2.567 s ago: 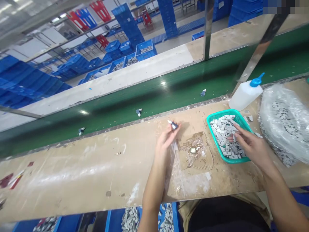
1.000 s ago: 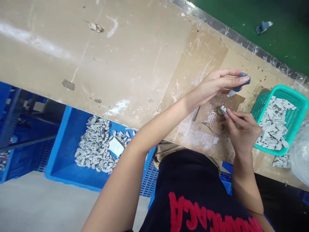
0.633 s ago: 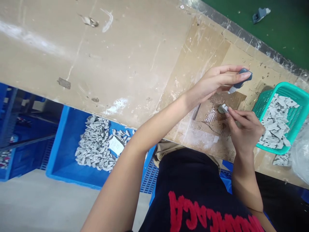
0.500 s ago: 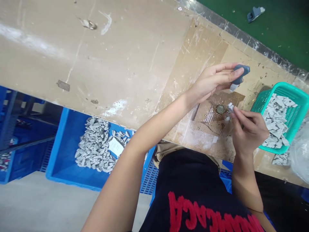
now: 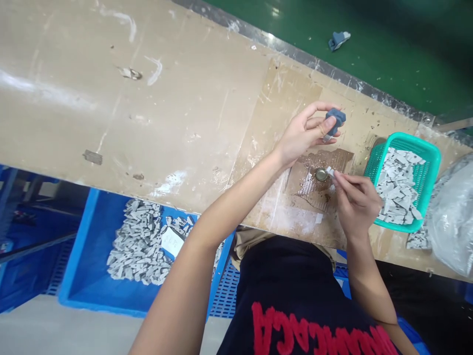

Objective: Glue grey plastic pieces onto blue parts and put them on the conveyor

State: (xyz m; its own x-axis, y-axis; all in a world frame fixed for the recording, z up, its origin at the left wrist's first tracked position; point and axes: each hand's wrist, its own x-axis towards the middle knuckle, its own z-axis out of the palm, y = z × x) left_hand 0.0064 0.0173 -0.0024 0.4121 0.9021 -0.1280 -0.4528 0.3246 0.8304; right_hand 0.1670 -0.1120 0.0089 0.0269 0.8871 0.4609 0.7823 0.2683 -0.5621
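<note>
Pinching, right fingers hold a protruding white piece, left fingers a blue part.

The tan surface is showing white smears and scuffs. A glossy, torn cardboard patch is lying near the front edge, a small white scrap just beside it. A green basket is standing to its right; a clear plastic bag is resting beyond the basket
</note>
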